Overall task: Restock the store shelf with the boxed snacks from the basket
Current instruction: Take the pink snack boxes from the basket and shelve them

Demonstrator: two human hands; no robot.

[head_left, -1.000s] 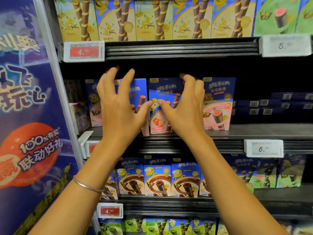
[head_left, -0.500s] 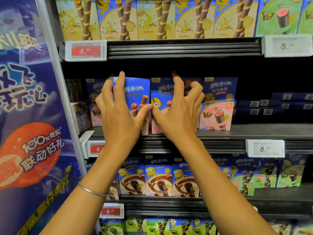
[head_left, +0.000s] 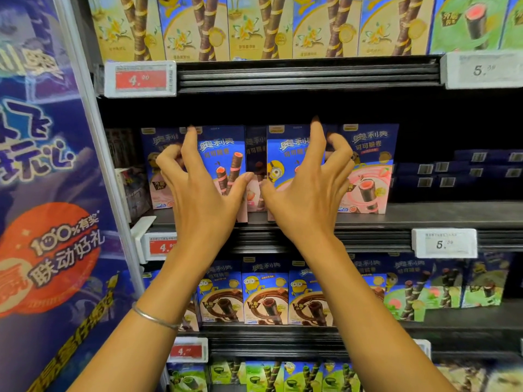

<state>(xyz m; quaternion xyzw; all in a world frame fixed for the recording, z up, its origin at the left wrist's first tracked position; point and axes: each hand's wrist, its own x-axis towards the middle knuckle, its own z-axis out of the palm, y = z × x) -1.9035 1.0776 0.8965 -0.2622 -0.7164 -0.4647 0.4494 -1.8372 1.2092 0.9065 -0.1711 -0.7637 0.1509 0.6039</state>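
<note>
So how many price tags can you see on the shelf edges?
6: two on the top edge, red and white; two mid-level, red and white; one red lower down, another partly hidden by the right arm.

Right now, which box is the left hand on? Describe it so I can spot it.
Find the middle shelf. The left hand rests on a blue and pink box there. Unlike its neighbours, its front shows two upright striped wafer sticks.

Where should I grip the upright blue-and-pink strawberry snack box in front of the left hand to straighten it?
Probably by the two narrow side edges of the blue-and-pink strawberry snack box, coming from the front. It stands upright, its broad face forward, with a gap on its right. The left hand already has its thumb by the right edge.
</note>
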